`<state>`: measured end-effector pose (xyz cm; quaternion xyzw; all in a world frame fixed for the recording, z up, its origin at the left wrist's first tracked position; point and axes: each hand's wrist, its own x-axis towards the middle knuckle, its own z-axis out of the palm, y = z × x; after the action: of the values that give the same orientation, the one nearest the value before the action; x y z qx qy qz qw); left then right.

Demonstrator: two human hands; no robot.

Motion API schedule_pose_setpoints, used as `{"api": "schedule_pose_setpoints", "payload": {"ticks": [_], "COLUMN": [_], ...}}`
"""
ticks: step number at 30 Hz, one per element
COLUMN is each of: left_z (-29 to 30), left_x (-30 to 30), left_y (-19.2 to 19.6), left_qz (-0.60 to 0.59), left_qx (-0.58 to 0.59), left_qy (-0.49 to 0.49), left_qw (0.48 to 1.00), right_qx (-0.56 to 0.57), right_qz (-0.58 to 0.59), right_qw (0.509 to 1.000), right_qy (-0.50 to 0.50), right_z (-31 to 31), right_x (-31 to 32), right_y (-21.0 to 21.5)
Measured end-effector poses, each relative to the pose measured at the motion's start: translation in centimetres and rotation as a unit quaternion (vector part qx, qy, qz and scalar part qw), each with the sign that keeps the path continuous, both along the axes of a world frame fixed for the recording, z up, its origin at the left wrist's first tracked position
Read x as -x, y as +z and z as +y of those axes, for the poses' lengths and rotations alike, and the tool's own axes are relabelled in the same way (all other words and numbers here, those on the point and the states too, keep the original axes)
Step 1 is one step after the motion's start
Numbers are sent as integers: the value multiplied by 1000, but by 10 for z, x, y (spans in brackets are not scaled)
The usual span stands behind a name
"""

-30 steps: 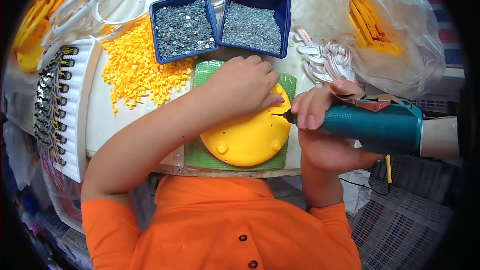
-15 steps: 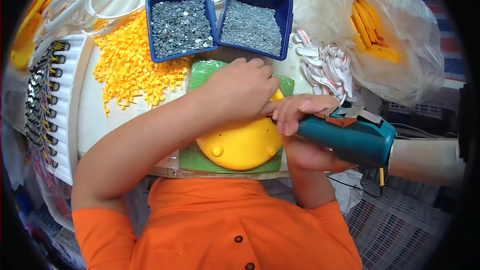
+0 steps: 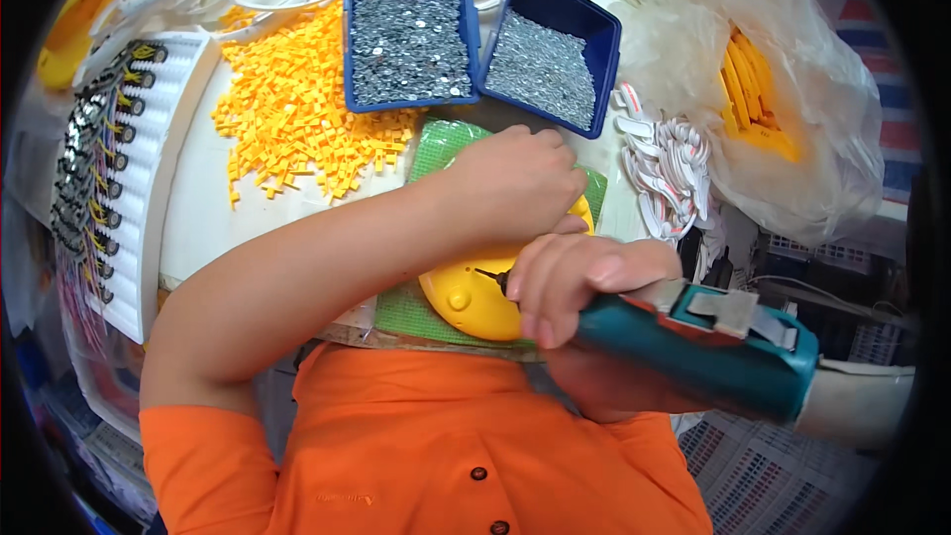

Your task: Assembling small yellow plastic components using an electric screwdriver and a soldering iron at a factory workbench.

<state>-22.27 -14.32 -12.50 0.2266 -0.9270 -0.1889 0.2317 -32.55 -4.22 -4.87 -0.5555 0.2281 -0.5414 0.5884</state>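
Observation:
A rounded yellow plastic shell (image 3: 475, 309) with small raised bosses lies on a green mat (image 3: 401, 309) in front of me. My left hand (image 3: 525, 183) is closed over its far part, knuckles up, and its fingertips are hidden. Wrapped around the front of a teal electric screwdriver (image 3: 693, 352) is my right hand (image 3: 584, 287). The tool lies nearly level, its thin dark bit (image 3: 490, 275) pointing left over the shell, close to a boss. Whether the tip touches the shell I cannot tell.
Beyond the mat stand a blue bin of washer-like metal pieces (image 3: 411, 50) and a blue bin of screws (image 3: 540, 69). Small yellow pieces (image 3: 307, 109) are heaped left, beside a white foam tray (image 3: 168, 159) with wired parts. White straps (image 3: 669, 168) and a plastic bag (image 3: 792, 178) lie right.
The screwdriver has moved nearer my body and off the spot by my left thumb; its bit now shows over the shell's near part. My left hand stays on the shell. The whole view has shifted slightly.

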Motion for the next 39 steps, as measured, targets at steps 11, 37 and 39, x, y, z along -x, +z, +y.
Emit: {"api": "schedule_pose_setpoints", "payload": {"ticks": [11, 37, 39], "left_z": [0, 97, 97], "left_x": [1, -77, -76], "left_y": [2, -20, -23], "left_qz": [-41, 261, 256], "left_qx": [-38, -204, -199], "left_qy": [-23, 348, 341], "left_qw": [998, 877, 882], "right_qx": [10, -102, -99], "right_qz": [114, -35, -21], "right_qw": [993, 986, 988], "right_qy": [-21, 130, 120], "right_z": [4, -55, -50], "right_x": [-20, -37, -38], "right_y": [-17, -1, -1]}}
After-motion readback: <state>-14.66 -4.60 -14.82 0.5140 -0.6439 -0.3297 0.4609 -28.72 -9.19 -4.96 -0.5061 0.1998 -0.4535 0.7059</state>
